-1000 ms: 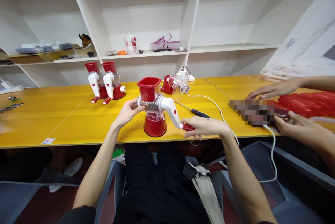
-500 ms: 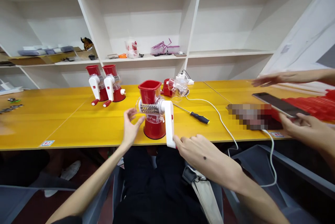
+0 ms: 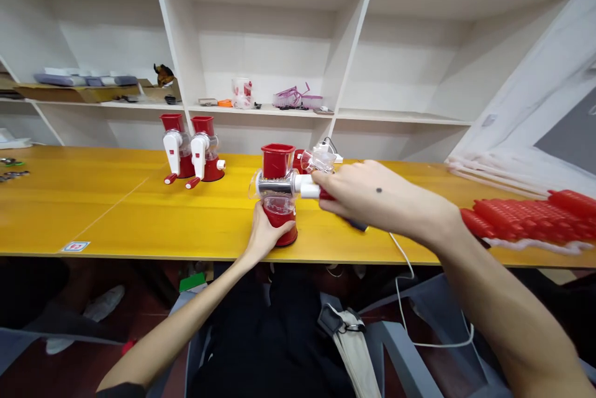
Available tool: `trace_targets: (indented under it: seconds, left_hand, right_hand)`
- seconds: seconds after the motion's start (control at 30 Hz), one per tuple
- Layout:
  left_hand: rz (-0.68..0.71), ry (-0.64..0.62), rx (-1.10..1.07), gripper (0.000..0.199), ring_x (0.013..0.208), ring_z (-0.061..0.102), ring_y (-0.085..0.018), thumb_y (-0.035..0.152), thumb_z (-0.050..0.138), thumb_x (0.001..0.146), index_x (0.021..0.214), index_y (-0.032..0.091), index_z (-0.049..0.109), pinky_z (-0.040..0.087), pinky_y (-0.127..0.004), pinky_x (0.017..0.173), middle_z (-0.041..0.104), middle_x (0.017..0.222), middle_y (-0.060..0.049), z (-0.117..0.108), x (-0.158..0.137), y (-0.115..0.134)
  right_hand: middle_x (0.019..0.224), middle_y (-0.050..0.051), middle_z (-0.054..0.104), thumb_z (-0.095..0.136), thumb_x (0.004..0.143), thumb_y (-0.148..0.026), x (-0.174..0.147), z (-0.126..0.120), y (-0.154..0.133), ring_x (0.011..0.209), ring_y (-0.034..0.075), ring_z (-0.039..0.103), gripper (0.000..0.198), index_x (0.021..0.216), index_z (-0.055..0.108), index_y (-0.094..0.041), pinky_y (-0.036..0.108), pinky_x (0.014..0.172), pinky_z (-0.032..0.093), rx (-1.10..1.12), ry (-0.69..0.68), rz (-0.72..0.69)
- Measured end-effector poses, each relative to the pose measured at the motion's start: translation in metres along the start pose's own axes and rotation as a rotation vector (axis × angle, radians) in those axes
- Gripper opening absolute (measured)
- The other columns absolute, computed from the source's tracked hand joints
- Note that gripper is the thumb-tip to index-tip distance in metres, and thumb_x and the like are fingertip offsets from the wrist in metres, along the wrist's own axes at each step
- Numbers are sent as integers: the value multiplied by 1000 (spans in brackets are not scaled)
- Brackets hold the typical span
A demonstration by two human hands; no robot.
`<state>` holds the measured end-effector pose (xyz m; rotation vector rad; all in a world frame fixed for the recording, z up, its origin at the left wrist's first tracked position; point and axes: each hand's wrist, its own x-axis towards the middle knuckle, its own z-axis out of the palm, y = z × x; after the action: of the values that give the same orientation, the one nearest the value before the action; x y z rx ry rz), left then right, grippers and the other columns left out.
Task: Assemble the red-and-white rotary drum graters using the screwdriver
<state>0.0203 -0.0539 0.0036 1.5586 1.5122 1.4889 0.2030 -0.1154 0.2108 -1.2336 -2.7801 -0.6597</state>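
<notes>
A red and clear plastic rotary grater (image 3: 277, 162) stands upright near the table's front edge, its metal drum showing inside the clear housing. Low on its red base, my left hand (image 3: 267, 231) is wrapped round the side, thumb across the front. My right hand (image 3: 354, 190) is closed on the red knob of the white crank handle (image 3: 307, 187), which points toward the camera and right. Most of the knob is hidden by the fingers. Behind the right hand lies a screwdriver, mostly covered, and a clear plastic part (image 3: 321, 157) beside a red piece.
Two more rotary graters (image 3: 173, 149) stand at the back left. Red netted packing (image 3: 531, 215) lies on the right of the table (image 3: 116, 224). A white cable (image 3: 400, 298) hangs over the front edge. Shelves (image 3: 261, 109) behind hold a cup and purple plastic pieces.
My left hand has moved from beside the grater onto its base. The crank has swung up from hanging down, with my right hand on it. The other person's hands and phone have left view.
</notes>
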Motion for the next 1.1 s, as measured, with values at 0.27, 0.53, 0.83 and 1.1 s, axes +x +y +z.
trace_targets:
  seconds: [0.27, 0.53, 0.83, 1.1]
  left_hand:
    - [5, -41, 7, 81, 127, 53, -35, 38, 89, 56, 116, 20, 39, 40, -50, 109, 53, 125, -15, -1, -4, -10]
    - [51, -31, -3, 80, 126, 53, -35, 39, 87, 57, 118, 19, 38, 41, -51, 108, 54, 124, -15, 1, 0, -17]
    - [64, -71, 10, 83, 133, 46, -37, 40, 86, 62, 125, 15, 37, 37, -52, 113, 50, 131, -20, -3, -4, -15]
    - [186, -310, 20, 86, 136, 50, -31, 48, 82, 70, 138, 20, 37, 36, -50, 117, 52, 143, -16, -25, 20, -19]
  right_hand:
    - [62, 3, 55, 53, 90, -34, 38, -3, 57, 53, 10, 37, 25, 77, 64, -15, 27, 61, 24, 8, 114, 116]
    - [85, 19, 69, 50, 91, -37, 74, 54, 91, 80, 24, 64, 37, 92, 72, -7, 31, 68, 38, -86, -56, 418]
    - [89, 6, 69, 55, 98, -37, 24, 152, 40, 79, 15, 66, 28, 95, 66, -11, 32, 76, 53, 94, -421, 242]
    - [88, 12, 72, 42, 101, -40, -20, 128, -29, 81, 23, 71, 35, 105, 65, -14, 30, 68, 45, 332, -430, 87]
